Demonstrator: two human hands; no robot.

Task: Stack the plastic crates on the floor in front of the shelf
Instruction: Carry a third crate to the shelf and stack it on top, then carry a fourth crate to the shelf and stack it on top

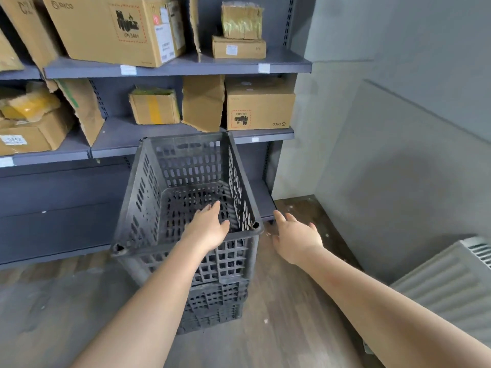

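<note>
A stack of black plastic crates (186,208) stood on the floor (66,301) before the shelf (170,67). Left hand (210,227) and right hand (295,240) hovered with loose, spread fingers, holding nothing, seemingly steadying the stack.

"PICO" + "UN 3481" on top-shelf box (111,27) & mid-shelf box (259,107).

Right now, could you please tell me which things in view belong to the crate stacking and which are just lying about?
Job in hand:
- top crate, sitting on the stack
- lower crates under it
- left hand, open over the top crate's near rim
- right hand, open beside the stack

Lying about:
- cardboard boxes on the shelf
- white panel by the wall
</note>
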